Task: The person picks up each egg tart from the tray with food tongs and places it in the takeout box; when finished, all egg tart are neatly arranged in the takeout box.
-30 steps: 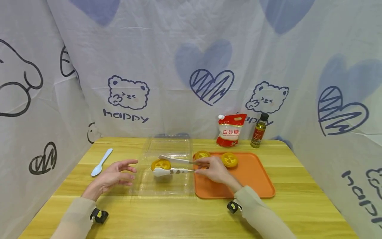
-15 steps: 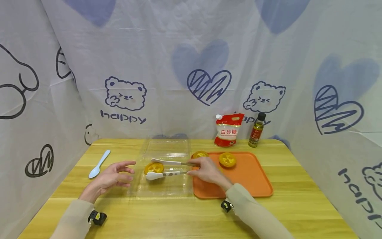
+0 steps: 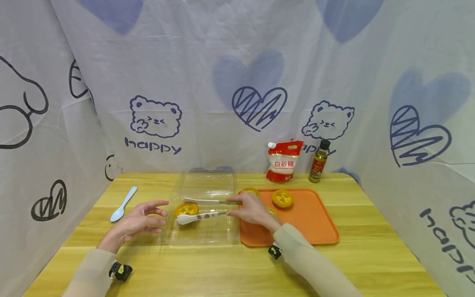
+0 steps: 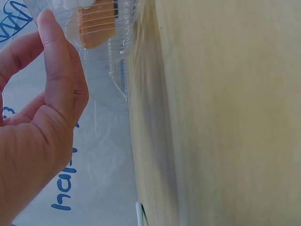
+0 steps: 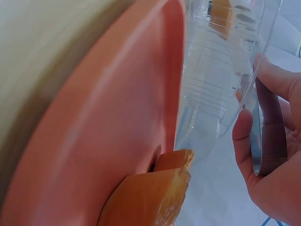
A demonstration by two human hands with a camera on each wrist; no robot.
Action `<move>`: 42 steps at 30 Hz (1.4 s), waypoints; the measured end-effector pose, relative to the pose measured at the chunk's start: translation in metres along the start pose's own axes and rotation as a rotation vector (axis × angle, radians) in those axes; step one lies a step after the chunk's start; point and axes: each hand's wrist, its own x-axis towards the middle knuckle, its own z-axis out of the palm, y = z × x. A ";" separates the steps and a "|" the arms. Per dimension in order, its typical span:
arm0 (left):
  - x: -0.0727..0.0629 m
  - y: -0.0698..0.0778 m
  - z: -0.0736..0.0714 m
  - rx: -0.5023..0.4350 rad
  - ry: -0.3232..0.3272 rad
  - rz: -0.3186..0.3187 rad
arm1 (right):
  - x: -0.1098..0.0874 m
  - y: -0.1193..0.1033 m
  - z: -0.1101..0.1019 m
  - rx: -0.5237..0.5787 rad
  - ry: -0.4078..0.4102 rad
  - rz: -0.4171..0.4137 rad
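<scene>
My right hand [image 3: 252, 209] holds a pair of tongs [image 3: 202, 202] with white tips and a metal handle, thumb and fingers on its two arms. Between the tips sits a round yellow tart [image 3: 186, 209], in the left part of a clear plastic clamshell box [image 3: 208, 237] with its lid up at the back. The right wrist view shows the metal bend of the tongs [image 5: 256, 136] inside my palm. My left hand [image 3: 139, 220] holds nothing; its fingers are loosely bent beside the box's left wall. In the left wrist view the tart [image 4: 96, 26] shows orange through the plastic.
An orange tray [image 3: 304, 227] lies right of the box, bearing a tart [image 3: 283, 198] and two others partly hidden by my right hand. Behind stand a red-and-white sugar pouch [image 3: 283, 161] and an oil bottle [image 3: 319, 163]. A pale blue spoon [image 3: 123, 204] lies at the left.
My right hand, the tongs and the tart have moved left inside the box. Another tart on the tray has come into view behind my right hand. My left hand has stayed nearly still.
</scene>
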 end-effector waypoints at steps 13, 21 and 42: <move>0.001 -0.002 -0.001 0.010 0.006 -0.004 | 0.011 -0.002 0.005 -0.022 -0.016 -0.007; 0.002 -0.002 -0.002 0.005 0.007 -0.005 | 0.012 -0.001 0.005 -0.014 -0.025 -0.011; 0.000 -0.002 -0.001 0.006 0.012 -0.016 | 0.005 0.001 -0.001 -0.027 -0.010 -0.006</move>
